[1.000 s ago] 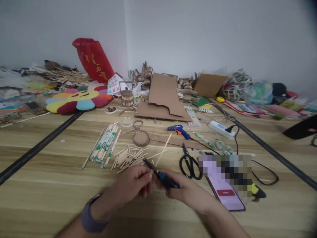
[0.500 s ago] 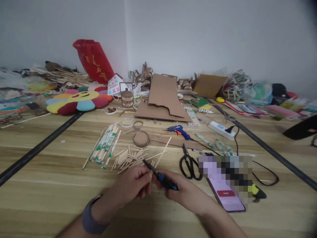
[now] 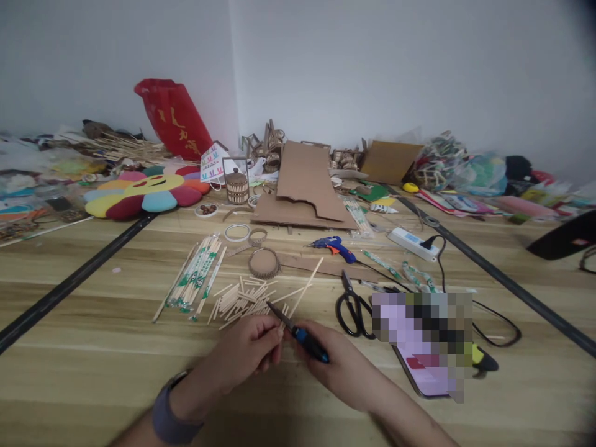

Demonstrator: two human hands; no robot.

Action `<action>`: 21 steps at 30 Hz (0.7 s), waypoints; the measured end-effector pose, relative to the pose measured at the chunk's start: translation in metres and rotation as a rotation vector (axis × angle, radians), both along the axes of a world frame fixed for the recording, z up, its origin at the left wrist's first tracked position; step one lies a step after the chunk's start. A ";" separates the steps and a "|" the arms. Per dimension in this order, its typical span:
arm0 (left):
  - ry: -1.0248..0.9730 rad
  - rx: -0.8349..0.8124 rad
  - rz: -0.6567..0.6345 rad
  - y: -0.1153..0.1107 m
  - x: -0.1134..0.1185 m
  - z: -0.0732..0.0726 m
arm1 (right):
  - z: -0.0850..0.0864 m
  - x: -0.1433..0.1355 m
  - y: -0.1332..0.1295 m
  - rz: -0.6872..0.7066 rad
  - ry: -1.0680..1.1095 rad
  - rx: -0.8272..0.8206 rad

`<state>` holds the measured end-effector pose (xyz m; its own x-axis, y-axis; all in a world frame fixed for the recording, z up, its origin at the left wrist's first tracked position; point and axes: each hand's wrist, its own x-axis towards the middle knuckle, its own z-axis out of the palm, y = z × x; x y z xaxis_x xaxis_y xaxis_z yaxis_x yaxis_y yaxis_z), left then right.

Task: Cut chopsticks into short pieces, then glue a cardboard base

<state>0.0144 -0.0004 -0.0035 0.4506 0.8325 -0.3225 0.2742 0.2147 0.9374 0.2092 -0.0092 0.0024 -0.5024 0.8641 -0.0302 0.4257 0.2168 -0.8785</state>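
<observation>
Right hand (image 3: 333,360) wrapped round a black-and-blue tool (image 3: 310,341), type unclear. Left hand (image 3: 246,347) pinching a thin wooden stick (image 3: 284,315), thumb against finger; stick sits at the tool's metal end, just on the near side of the short-stick pile (image 3: 239,299). Beyond: chopstick packets (image 3: 200,270), green print, too small to read. Phone (image 3: 419,366) at right, red patch on screen, part pixelated. Power strip (image 3: 413,243) has a blue label, unreadable. Back left: red bag (image 3: 174,118), gold characters, can't read them reliably; white card (image 3: 213,162), multicoloured print, text too small.
</observation>
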 end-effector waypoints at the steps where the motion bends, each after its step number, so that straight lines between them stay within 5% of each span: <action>1: -0.010 0.005 0.005 0.000 0.000 0.000 | 0.000 0.001 0.000 0.001 0.000 0.001; 7: -0.126 0.085 0.125 0.004 -0.005 0.011 | 0.002 0.008 0.004 0.016 0.045 0.008; 11: -0.072 0.164 0.250 0.008 -0.012 0.013 | -0.003 0.010 0.006 -0.191 -0.020 0.164; 14: 0.127 0.272 0.161 0.008 -0.010 0.008 | -0.008 0.013 0.008 -0.310 -0.047 0.396; 17: 0.334 0.417 0.066 0.003 -0.002 0.002 | -0.011 0.016 0.009 -0.267 -0.073 0.616; 21: 0.472 0.533 -0.022 -0.004 0.007 -0.009 | -0.014 0.013 0.009 -0.178 -0.235 0.642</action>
